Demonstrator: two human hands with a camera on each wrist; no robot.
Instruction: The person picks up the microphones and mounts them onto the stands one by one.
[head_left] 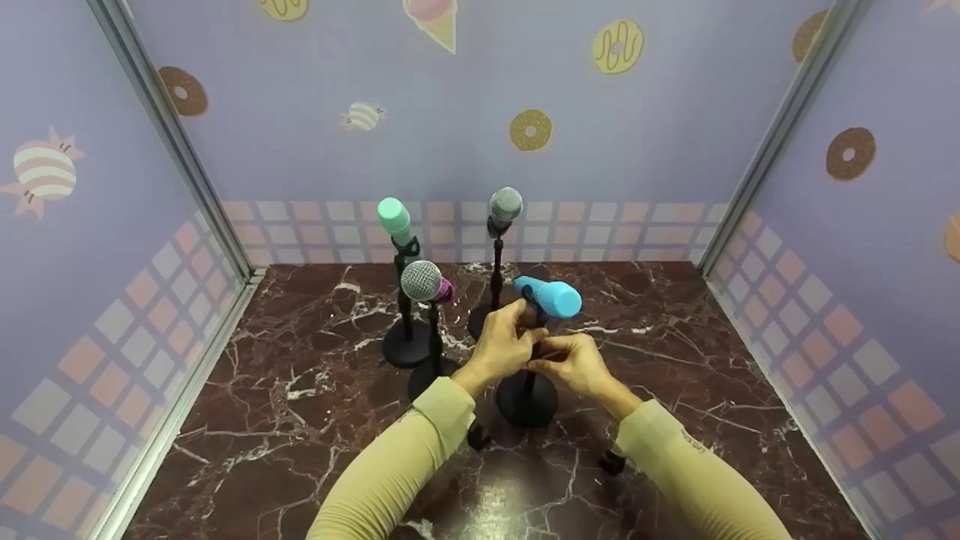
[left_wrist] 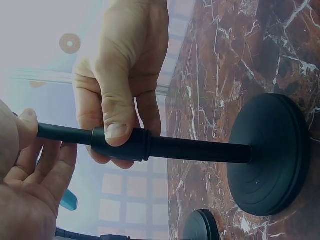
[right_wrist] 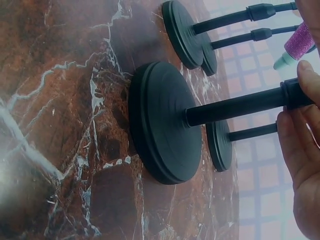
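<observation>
A black microphone stand (head_left: 527,403) with a round base stands upright before me, and a blue microphone (head_left: 560,299) sits tilted in its clip. My left hand (head_left: 504,339) grips the thin upper pole just below the clip. Lower down, my right hand (head_left: 576,363) pinches the stand's collar (left_wrist: 120,144), thumb on the near side and fingers behind. In the left wrist view the round base (left_wrist: 270,155) rests on the marbled surface. The right wrist view shows the thick lower pole (right_wrist: 240,107) rising from the base to my right fingertips.
Left of the hands stand a mint-green microphone (head_left: 394,216) and a silver-headed microphone with a purple body (head_left: 422,281), both on black stands. Behind stands a grey-headed microphone (head_left: 506,203). Patterned panels (head_left: 465,150) enclose the marbled table (head_left: 300,420) at the back and sides.
</observation>
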